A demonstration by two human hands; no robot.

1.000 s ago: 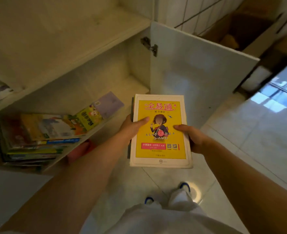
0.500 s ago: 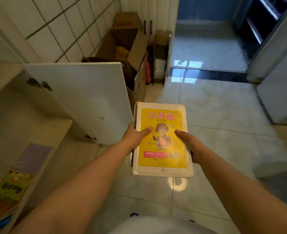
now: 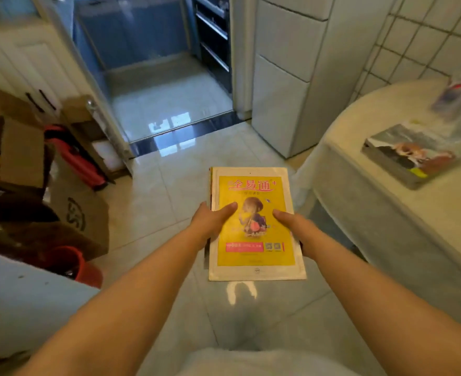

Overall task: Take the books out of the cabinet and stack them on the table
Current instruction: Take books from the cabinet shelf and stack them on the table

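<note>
The desk [image 3: 365, 147], covered in a pale cloth, occupies the right of the view; a book already on the desk [image 3: 411, 156] lies flat near its front edge, with blurred printed items further back toward the tiled wall. Cardboard boxes [image 3: 34, 185] stand at the left, well apart from the desk, and the white panel at lower left is probably the cabinet door [image 3: 20, 302].

The held stack of books [image 3: 253, 226] is carried flat over the floor tiles, between the boxes and the desk, near the desk's front corner but not over it. The top item is a yellow-covered softcover with a white border; at least one further edge shows along its left side, so the load is judged to be several thin volumes.

Handling: moderate weight, flexible covers, glossy faces likely to slide on each other. Support from below along both long edges, with thumbs pressing down on top to clamp the layers. Not fragile; corners may bend.

Left hand [image 3: 210, 223]: grips the left edge, thumb lying across the cover, fingers hidden beneath. Right hand [image 3: 297, 226]: grips the right edge in mirror form, thumb on the cover, fingers likewise out of sight below. The stack sits between thumbs above and fingers below, at about mid-length
</note>
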